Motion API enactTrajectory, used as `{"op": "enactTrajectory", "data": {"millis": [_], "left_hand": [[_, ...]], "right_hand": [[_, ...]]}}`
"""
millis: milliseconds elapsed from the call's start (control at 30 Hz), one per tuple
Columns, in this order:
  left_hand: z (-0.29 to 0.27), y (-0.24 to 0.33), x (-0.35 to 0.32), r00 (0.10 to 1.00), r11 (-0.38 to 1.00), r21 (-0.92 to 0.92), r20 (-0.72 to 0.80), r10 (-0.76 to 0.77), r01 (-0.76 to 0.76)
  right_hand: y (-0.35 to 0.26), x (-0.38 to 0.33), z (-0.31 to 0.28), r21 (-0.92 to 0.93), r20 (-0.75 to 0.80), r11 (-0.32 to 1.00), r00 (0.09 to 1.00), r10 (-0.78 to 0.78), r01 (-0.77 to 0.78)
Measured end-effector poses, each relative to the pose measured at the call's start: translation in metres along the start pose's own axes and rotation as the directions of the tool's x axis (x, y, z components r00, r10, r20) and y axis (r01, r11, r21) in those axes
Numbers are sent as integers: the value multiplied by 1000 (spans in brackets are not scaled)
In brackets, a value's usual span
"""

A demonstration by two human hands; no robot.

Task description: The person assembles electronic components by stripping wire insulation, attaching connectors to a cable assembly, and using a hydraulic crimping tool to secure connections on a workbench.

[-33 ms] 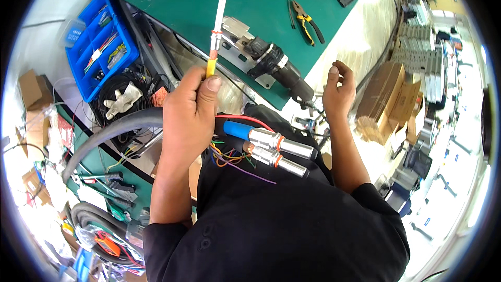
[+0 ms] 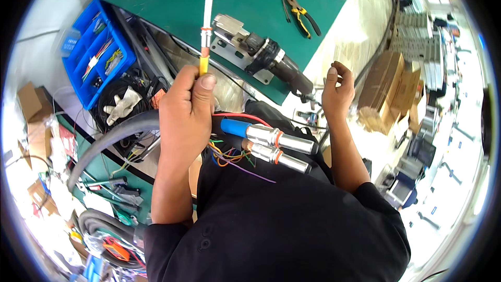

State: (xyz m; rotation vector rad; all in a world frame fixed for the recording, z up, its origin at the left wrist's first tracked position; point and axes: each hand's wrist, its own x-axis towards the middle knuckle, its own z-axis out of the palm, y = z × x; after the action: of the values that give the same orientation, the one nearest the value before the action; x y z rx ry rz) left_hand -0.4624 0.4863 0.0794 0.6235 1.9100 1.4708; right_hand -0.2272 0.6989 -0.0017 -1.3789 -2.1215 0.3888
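My left hand (image 2: 189, 107) is closed around a thick black cable with a yellow-sleeved wire (image 2: 204, 66) pinched upright between thumb and fingers. A metal terminal (image 2: 206, 35) with a red ring and white tip tops that wire, bare copper showing below it. From the same cable, a blue-sleeved wire (image 2: 234, 127) and another wire end in silver terminals (image 2: 292, 163) over my lap, beside thin coloured wires (image 2: 224, 156). My right hand (image 2: 338, 93) hovers with fingers loosely curled and apart, nothing seen in it. Nearest it is the dark body of a crimping tool (image 2: 284, 70) at the table edge.
Yellow-and-black pliers (image 2: 302, 16) lie on the green table (image 2: 151, 0). A blue divided bin (image 2: 99, 55) with small wires stands at left, above coiled black cable and a white glove (image 2: 124, 105). Cardboard boxes (image 2: 383, 86) are at right. Tools and an orange meter (image 2: 116, 250) sit lower left.
The yellow wire and its terminal have shifted slightly left and stand more upright. The view has shifted a little; my right hand has hardly moved.
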Motion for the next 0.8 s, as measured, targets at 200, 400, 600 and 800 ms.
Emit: {"op": "enactTrajectory", "data": {"millis": [200,400,600,800], "left_hand": [[7,-1,13,998,995,83,-15,59,-58],[5,2,26,985,966,203,-18,170,-163],[2,-1,37,982,972,150,-27,188,-182],[-14,5,57,990,994,27,-88,110,-109]], "right_hand": [[-1,-54,-22,30,-77,979,976,203,-201],[-3,-100,-34,71,-140,947,937,320,-313],[8,-139,-24,76,-214,933,908,360,-352],[16,-169,-23,108,-310,915,862,402,-388]]}}
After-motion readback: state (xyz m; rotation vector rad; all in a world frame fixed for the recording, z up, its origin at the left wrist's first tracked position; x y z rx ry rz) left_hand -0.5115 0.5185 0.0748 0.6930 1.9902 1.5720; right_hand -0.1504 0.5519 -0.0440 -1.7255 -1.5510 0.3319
